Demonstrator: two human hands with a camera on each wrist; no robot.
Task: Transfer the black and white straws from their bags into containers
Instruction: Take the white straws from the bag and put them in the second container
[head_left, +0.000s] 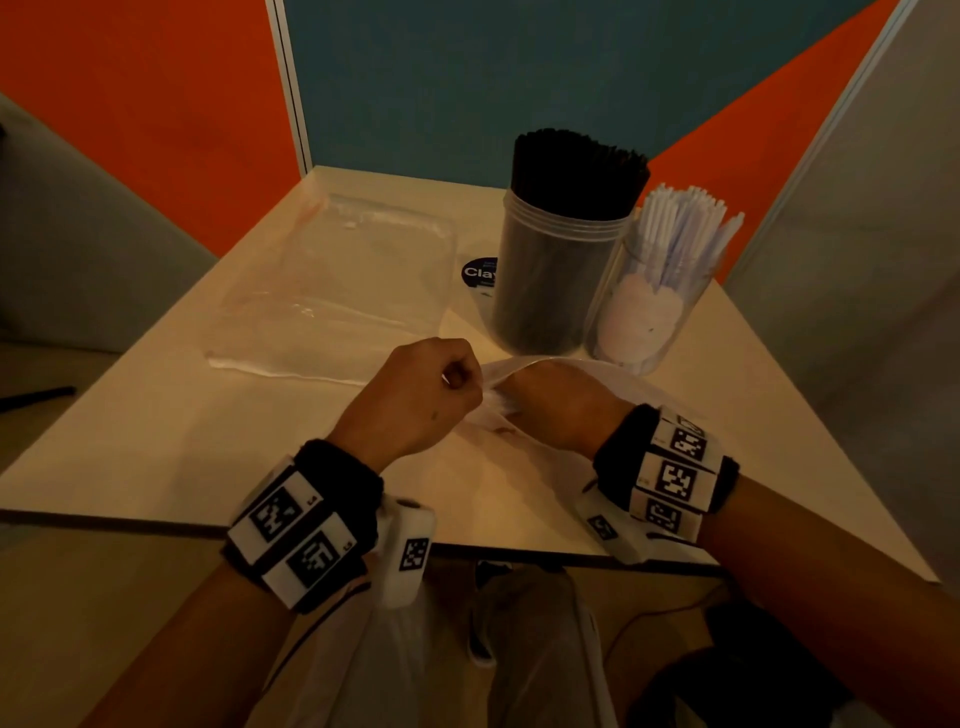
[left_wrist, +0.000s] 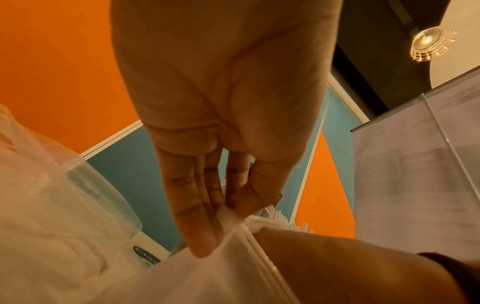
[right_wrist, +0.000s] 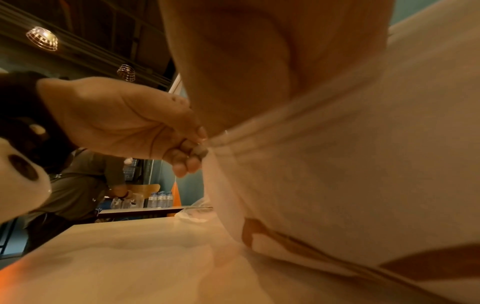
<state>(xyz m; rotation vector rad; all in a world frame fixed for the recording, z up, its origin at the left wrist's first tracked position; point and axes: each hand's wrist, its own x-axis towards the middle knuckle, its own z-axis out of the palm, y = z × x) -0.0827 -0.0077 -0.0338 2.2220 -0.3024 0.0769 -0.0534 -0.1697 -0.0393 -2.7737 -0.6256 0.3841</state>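
- Two hands meet near the front of the table (head_left: 156, 415) in the head view. The left hand (head_left: 415, 395) is curled and pinches the edge of a clear bag (head_left: 524, 364). The right hand (head_left: 558, 400) is reaching inside that bag, so I cannot tell how its fingers lie. Behind the hands stand two clear jars, touching. The left jar (head_left: 550, 280) is full of black straws (head_left: 576, 171). The right jar (head_left: 649, 306) holds white straws (head_left: 680, 223). A flat clear bag (head_left: 337, 280) lies on the table left of the jars, and a black round sticker (head_left: 478, 271) shows beside it.
- From the left wrist view, the left hand (left_wrist: 221, 102) points down, and its fingers (left_wrist: 200, 236) squeeze the bag's (left_wrist: 233, 267) rim. The right arm (left_wrist: 350, 263) goes in under the rim. White straw tips (left_wrist: 278, 218) peek out behind the fingers.
- From the right wrist view, the left hand (right_wrist: 124, 123) pinches the bag (right_wrist: 350, 174) with thumb and fingers. The right hand (right_wrist: 246, 61) is covered by the milky plastic. Far back, a person (right_wrist: 78, 185) stands by another table with water bottles (right_wrist: 159, 198).
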